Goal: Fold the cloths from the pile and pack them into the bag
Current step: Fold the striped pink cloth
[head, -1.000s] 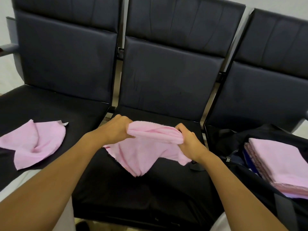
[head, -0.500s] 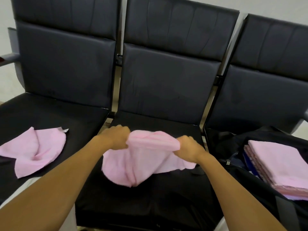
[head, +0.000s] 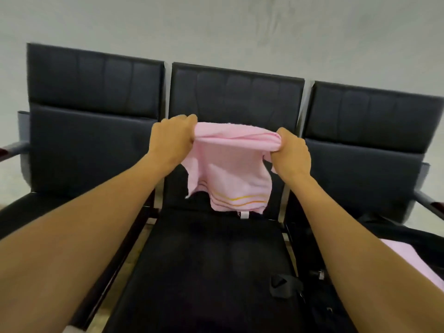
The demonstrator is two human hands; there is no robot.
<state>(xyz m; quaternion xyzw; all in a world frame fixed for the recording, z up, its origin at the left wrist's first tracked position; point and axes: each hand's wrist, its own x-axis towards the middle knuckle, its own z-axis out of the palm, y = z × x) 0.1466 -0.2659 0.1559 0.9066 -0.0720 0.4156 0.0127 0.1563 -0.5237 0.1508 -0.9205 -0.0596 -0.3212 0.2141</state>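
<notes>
We see the pink cloth (head: 228,169) held up in the air in front of the middle chair's backrest (head: 236,97), hanging clear above the middle seat (head: 211,265). Its top edge is bunched and stretched between the two hands; its lower part hangs loose, with orange-yellow stripes (head: 237,200) near the bottom hem. The left hand (head: 171,138) is closed in a fist on the cloth's left top corner, and the right hand (head: 292,152) is closed on the right top corner. At the lower right, on the right-hand seat, the dark bag (head: 413,239) lies open with folded pink cloths (head: 408,263) inside. A black buckle (head: 280,284) rests on the middle seat near it.
</notes>
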